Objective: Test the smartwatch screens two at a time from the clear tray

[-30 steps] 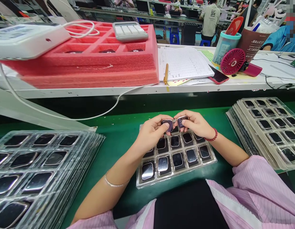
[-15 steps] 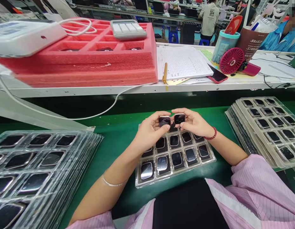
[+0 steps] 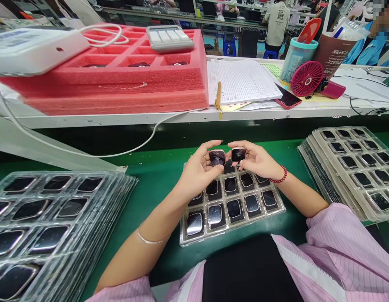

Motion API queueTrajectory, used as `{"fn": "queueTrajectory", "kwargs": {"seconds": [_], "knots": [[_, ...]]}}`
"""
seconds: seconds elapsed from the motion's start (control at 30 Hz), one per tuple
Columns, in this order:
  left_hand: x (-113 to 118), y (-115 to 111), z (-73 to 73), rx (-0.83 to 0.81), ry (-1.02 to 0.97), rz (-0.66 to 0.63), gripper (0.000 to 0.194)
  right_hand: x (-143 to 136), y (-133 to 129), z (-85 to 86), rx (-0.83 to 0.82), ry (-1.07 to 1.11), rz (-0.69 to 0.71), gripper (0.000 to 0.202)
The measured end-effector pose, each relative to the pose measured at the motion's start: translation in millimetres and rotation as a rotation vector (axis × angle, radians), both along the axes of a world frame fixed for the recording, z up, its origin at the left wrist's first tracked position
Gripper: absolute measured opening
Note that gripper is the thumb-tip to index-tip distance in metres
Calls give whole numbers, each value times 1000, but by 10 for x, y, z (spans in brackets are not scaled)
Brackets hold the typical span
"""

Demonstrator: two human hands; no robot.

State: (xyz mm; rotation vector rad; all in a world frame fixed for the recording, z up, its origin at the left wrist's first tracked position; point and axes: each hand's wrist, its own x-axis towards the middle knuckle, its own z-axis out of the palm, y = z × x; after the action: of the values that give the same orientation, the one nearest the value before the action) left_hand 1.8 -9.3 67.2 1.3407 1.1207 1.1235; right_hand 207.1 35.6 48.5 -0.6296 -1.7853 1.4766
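Note:
Between the thumb and fingers of my left hand [image 3: 199, 170] is a smartwatch body [image 3: 217, 157], its dark screen turned toward me with faint lettering. My right hand [image 3: 259, 161] grips a second smartwatch body [image 3: 238, 154], and small white text lines show on its screen. The two watches are held side by side, a narrow gap apart, over the far part of a clear plastic tray [image 3: 224, 230]. Rows of square watch bodies [image 3: 234, 208] lie face up in the tray's pockets. My hands cover some of the far pockets.
Stacked trays of watches stand at left [image 3: 110, 209] and right [image 3: 334, 184] on the green mat [image 3: 150, 184]. Behind is a white shelf with red foam [image 3: 118, 94], papers [image 3: 241, 82], a pen [image 3: 218, 95], a phone [image 3: 288, 98] and a pink fan [image 3: 306, 79]. A white cable [image 3: 140, 147] hangs below.
Text now shows more clearly on both watch screens. The fingers of my left hand have lifted slightly away from the top of its watch. The whole view has shifted a little.

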Motion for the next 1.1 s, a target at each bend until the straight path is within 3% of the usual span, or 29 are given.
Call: {"fn": "queueTrajectory", "kwargs": {"seconds": [0.27, 0.5, 0.67, 0.87, 1.1], "knots": [[-19, 25, -27, -24, -47, -13, 64, -31, -26, -27, 54, 19, -33, 49], [-22, 32, -30, -16, -53, -20, 45, -10, -9, -13, 9, -19, -4, 44], [-23, 29, -21, -6, -19, -3, 53, -27, -11, -36, 36, 3, -15, 52], [-56, 48, -21, 15, 12, -11, 45, -10, 16, -29, -28, -19, 36, 44], [-141, 59, 14, 50, 145, -81, 58, 20, 28, 18, 3, -64, 43, 56]]}}
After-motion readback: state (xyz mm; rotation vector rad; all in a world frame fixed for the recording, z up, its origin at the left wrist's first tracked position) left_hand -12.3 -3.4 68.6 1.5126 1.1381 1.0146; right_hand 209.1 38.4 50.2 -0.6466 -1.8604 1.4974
